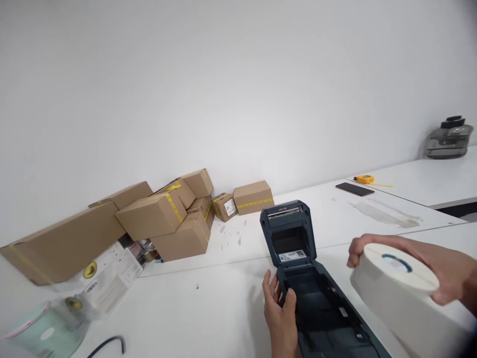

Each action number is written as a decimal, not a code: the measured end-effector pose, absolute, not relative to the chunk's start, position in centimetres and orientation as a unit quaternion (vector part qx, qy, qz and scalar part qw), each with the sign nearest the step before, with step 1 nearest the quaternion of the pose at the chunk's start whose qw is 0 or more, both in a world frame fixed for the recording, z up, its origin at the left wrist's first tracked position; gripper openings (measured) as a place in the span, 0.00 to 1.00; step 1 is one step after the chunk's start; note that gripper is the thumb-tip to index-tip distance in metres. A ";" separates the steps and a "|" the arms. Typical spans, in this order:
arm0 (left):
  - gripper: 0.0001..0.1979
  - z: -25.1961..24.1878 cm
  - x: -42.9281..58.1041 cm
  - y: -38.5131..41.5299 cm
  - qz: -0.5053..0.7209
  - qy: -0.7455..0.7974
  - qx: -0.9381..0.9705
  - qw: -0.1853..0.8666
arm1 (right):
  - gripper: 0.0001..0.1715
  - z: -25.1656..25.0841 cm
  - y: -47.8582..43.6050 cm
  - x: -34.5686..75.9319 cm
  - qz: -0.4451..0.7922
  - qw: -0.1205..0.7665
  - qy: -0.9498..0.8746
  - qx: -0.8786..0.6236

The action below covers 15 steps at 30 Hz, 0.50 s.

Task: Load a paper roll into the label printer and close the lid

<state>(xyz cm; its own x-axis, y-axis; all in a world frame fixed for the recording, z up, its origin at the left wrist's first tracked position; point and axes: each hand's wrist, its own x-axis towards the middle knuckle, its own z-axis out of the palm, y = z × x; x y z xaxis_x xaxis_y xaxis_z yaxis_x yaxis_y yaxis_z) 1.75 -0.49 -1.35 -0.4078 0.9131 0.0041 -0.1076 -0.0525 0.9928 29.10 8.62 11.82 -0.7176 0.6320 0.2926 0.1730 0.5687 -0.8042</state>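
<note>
A dark label printer [324, 308] lies on the white table with its lid [288, 231] raised, and its inner bay shows no roll. My left hand [280, 313] grips the printer's left side wall near the hinge, thumb over the rim and fingers outside. To the right of the printer, my right hand [417, 253] holds a large white roll [395, 303], its fingers wrapped round the upper edge. The roll is tilted, with a blue-green mark at its core. Its lower part runs past the frame's edge and is blurred.
Cardboard boxes [149, 216] are piled at the back left, beside a smaller box [253, 198]. A mint container [48, 330] and a black cable [108, 343] are at the front left. A phone [354, 189], yellow tape measure [364, 179] and grey jug [449, 139] stand back right.
</note>
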 end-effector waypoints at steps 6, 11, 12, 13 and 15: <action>0.45 -1.2 1.7 -0.5 0.611 0.571 0.366 0.408 | 0.47 9.1 13.3 32.8 0.469 0.360 -0.751 -0.294; 0.45 -1.6 1.6 -0.3 0.622 0.562 0.361 0.408 | 0.44 4.9 16.0 31.6 0.549 0.238 -0.748 -0.288; 0.45 -1.6 1.6 -0.3 0.625 0.559 0.360 0.409 | 0.45 4.2 16.5 31.4 0.546 0.221 -0.751 -0.297; 0.45 -1.6 1.6 -0.2 0.626 0.558 0.359 0.410 | 0.45 3.6 16.9 31.2 0.540 0.210 -0.754 -0.309; 0.45 -1.6 1.6 -0.2 0.624 0.555 0.363 0.414 | 0.44 2.5 17.4 30.7 0.519 0.200 -0.762 -0.332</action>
